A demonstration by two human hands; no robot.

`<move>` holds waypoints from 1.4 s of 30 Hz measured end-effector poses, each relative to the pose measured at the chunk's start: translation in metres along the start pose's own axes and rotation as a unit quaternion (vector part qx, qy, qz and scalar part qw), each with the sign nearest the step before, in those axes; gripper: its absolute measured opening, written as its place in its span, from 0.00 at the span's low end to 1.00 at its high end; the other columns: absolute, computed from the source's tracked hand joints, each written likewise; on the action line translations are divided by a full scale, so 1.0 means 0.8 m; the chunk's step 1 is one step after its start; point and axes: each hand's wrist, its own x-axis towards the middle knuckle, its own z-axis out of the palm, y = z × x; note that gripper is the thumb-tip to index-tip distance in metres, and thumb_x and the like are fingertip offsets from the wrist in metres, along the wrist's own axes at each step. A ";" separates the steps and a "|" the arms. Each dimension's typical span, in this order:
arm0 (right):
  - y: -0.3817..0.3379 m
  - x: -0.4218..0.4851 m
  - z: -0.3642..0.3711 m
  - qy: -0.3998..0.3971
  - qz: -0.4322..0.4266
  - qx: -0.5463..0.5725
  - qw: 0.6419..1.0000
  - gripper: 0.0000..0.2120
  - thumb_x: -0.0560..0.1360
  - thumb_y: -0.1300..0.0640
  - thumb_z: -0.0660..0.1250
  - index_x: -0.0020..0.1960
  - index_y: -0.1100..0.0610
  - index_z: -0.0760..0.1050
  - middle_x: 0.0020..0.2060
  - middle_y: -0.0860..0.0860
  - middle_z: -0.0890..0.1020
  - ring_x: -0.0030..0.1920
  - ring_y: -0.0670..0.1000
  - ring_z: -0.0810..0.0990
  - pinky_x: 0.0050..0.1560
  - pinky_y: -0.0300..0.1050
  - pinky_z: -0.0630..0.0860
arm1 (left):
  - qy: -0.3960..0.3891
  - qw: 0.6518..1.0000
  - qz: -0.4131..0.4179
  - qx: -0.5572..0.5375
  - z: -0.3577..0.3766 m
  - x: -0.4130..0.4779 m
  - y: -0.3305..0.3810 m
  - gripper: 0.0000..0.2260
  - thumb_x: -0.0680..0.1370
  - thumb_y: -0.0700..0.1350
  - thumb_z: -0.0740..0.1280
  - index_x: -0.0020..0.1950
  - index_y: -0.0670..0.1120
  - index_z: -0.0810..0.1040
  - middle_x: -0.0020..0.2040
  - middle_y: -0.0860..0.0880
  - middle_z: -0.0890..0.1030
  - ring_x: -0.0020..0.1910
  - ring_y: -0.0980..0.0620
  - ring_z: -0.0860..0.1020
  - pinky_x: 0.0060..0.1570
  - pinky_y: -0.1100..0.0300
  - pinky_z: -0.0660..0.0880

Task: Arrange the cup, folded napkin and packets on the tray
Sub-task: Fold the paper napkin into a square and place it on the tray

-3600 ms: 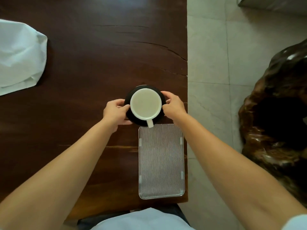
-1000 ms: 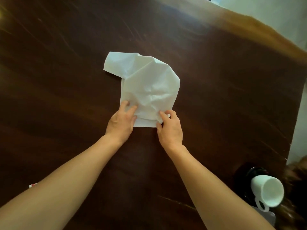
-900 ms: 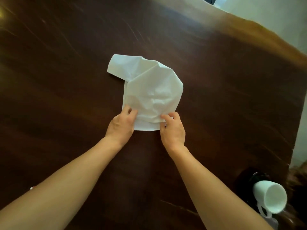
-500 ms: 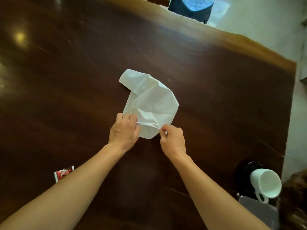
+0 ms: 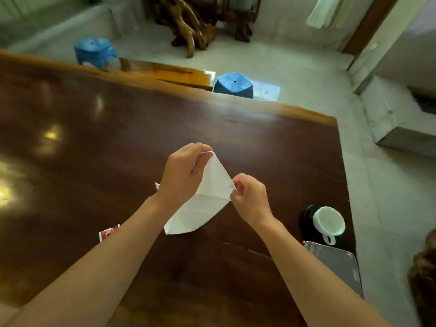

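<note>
**Napkin held up in both hands over the table**

You have the napkin [image 5: 207,199] lifted off the table [image 5: 94,138], one hand at each upper corner. Your left hand [image 5: 182,173] pinches the top corner, its fingers closed together on the paper edge, and that corner is the highest point of the sheet. Your right hand [image 5: 250,197] grips the right corner, fingers curled tight on it, a little lower and nearer to you than the left. Between your hands the napkin hangs as a slanted white sheet with a crease across its middle; its lower corner points down toward your left forearm. Whether that low tip touches the wood cannot be told.

The cup [image 5: 329,224] stands near the table's right edge, upright, on a dark saucer [image 5: 306,220], its handle turned toward you. Just on the near side of the saucer lies the tray [image 5: 335,263], a ribbed grey rectangle running along the same right edge, toward the near right corner. Nothing of the task lies on it that you can see.

A red packet [image 5: 109,232] lies flat on the wood to the left of your left forearm, well apart from the tray and partly hidden by the arm.

Beyond the table's far edge stand two blue stools [image 5: 233,84] on the pale floor.
</note>
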 end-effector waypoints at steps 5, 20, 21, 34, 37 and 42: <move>0.013 -0.094 -0.048 0.069 0.046 0.002 0.997 0.06 0.74 0.66 0.68 0.42 0.56 0.77 0.41 0.50 0.75 0.37 0.45 0.72 0.35 0.31 0.65 | 0.070 0.997 0.017 0.006 -0.048 -0.034 0.080 0.14 0.82 0.49 0.64 0.51 0.39 0.83 0.44 0.49 0.83 0.40 0.57 0.77 0.42 0.78 0.69; 0.049 -0.167 -0.151 0.152 0.051 -0.059 0.985 0.05 0.77 0.60 0.70 0.47 0.58 0.85 0.40 0.54 0.86 0.40 0.52 0.80 0.43 0.41 0.71 | 0.171 0.955 -0.236 0.049 -0.158 -0.089 0.027 0.11 0.82 0.46 0.66 0.56 0.40 0.83 0.49 0.42 0.84 0.46 0.49 0.77 0.48 0.58 0.70; 0.042 -0.157 -0.155 0.149 0.052 -0.070 0.985 0.06 0.78 0.59 0.69 0.48 0.59 0.85 0.41 0.54 0.86 0.41 0.52 0.80 0.44 0.41 0.70 | 0.149 0.960 -0.233 0.049 -0.162 -0.080 0.018 0.11 0.82 0.46 0.66 0.56 0.40 0.83 0.51 0.41 0.85 0.47 0.48 0.78 0.49 0.58 0.71; -0.053 -0.046 -0.231 0.291 -0.005 -0.064 0.955 0.09 0.77 0.57 0.69 0.55 0.56 0.85 0.45 0.57 0.88 0.45 0.56 0.85 0.50 0.47 0.78 | 0.051 0.998 -0.012 0.028 -0.270 0.036 -0.027 0.09 0.82 0.39 0.65 0.57 0.53 0.79 0.51 0.49 0.82 0.48 0.53 0.79 0.47 0.78 0.72; -0.032 -0.071 -0.202 0.281 0.009 -0.050 0.958 0.09 0.76 0.62 0.69 0.53 0.56 0.86 0.47 0.55 0.87 0.46 0.54 0.84 0.50 0.40 0.76 | 0.024 1.000 -0.013 -0.014 -0.262 0.001 -0.053 0.11 0.81 0.36 0.66 0.54 0.52 0.82 0.49 0.51 0.85 0.47 0.55 0.81 0.48 0.63 0.78; 0.036 -0.146 -0.130 0.186 0.067 -0.034 0.980 0.10 0.74 0.68 0.70 0.51 0.58 0.86 0.46 0.53 0.86 0.47 0.52 0.82 0.45 0.27 0.70 | -0.050 0.987 -0.145 -0.043 -0.217 -0.119 -0.095 0.23 0.79 0.37 0.70 0.44 0.69 0.83 0.44 0.56 0.86 0.42 0.64 0.81 0.45 0.72 0.74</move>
